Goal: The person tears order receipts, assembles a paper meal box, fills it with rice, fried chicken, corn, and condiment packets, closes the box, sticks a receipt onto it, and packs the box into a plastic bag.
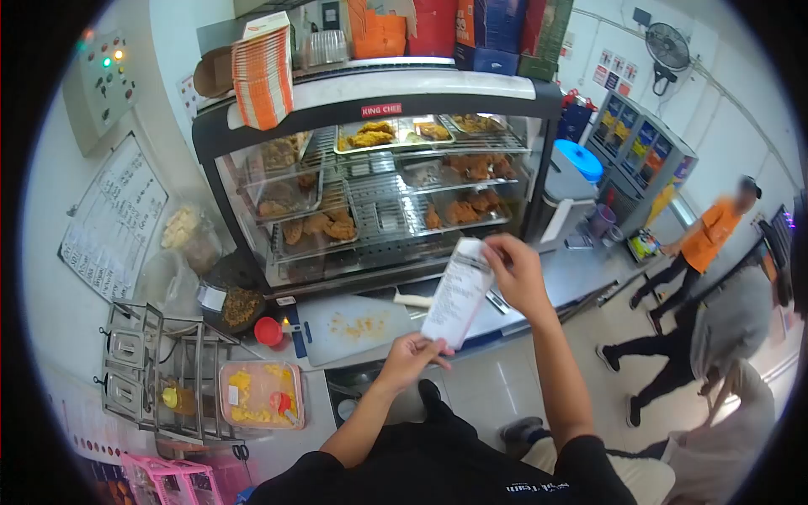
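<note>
A long white printed receipt (459, 299) is held up in front of the glass food warmer (383, 109), its lines of print too small to read. My right hand (518, 273) pinches its top end between thumb and fingers. At the lower end, my left hand (411, 360) has its fingers closed on the paper. Below the warmer lies a white cutting board (316, 324) with crumbs on it, just left of the receipt. Trays of fried chicken (480, 209) sit on racks inside the warmer.
Left of me are a tub of yellow food (261, 412), a red cup (268, 332) and a metal rack (181, 370). Stacked cartons (263, 76) stand on the warmer. To the right, a person in an orange shirt (709, 240) and others in grey (732, 324) occupy the floor.
</note>
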{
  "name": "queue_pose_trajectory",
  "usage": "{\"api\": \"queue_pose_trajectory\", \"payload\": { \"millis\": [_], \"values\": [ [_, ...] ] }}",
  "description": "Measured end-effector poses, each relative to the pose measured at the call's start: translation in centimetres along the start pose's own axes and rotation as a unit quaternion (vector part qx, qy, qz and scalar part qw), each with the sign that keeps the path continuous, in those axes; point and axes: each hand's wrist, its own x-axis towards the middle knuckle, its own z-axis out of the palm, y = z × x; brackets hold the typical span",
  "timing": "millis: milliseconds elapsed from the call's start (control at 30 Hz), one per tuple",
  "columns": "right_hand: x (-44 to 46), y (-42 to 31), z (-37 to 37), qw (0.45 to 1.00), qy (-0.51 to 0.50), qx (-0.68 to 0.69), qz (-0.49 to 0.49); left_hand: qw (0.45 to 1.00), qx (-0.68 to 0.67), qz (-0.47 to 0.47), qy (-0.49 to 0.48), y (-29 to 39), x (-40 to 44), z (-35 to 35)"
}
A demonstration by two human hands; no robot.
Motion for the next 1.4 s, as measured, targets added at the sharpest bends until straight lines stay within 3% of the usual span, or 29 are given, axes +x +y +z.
{"api": "queue_pose_trajectory", "payload": {
  "millis": [100, 167, 300, 367, 433, 500, 633, 733, 900, 1100, 1400],
  "values": [
    [9.4, 1.6, 2.1, 0.993, -0.04, 0.002, -0.114, 0.992, -0.045, 0.079, 0.086, 0.1, 5.6, -1.3],
    [16.4, 4.1, 4.2, 0.968, -0.002, -0.008, -0.251, 0.985, -0.05, 0.109, 0.124, 2.9, 9.6, -1.3],
    [29.3, 3.7, 4.9, 0.942, 0.058, -0.063, -0.323, 0.976, -0.011, 0.11, 0.187, 7.2, 14.1, -0.6],
    [35.1, 4.5, 5.0, 0.917, 0.107, -0.077, -0.376, 0.97, 0.047, 0.146, 0.191, 9.2, 15.5, -0.8],
    [39.1, 5.1, 5.2, 0.909, 0.122, -0.146, -0.37, 0.958, 0.099, 0.175, 0.204, 11.4, 16.1, -0.7],
    [41.3, 5.4, 5.5, 0.901, 0.142, -0.182, -0.368, 0.916, 0.185, 0.264, 0.24, 14.4, 16.8, -0.2],
    [42.0, 5.3, 5.9, 0.882, 0.191, -0.151, -0.404, 0.777, 0.411, 0.372, 0.299, 21.5, 18.2, 1.1],
    [41.8, 6.3, 6.3, 0.886, 0.133, -0.154, -0.418, 0.628, 0.551, 0.458, 0.305, 26.8, 20.9, 1.3],
    [40.1, 6.3, 6.1, 0.88, 0.131, -0.15, -0.431, 0.479, 0.653, 0.521, 0.27, 33.1, 27.8, -0.5],
    [38.5, 6.4, 4.2, 0.864, 0.13, -0.189, -0.447, 0.394, 0.749, 0.448, 0.289, 34.8, 31.3, -3.5],
    [39.3, 5.8, 4.3, 0.865, 0.123, -0.201, -0.443, 0.41, 0.75, 0.405, 0.324, 34.6, 31.8, -4.1]
  ]
}}
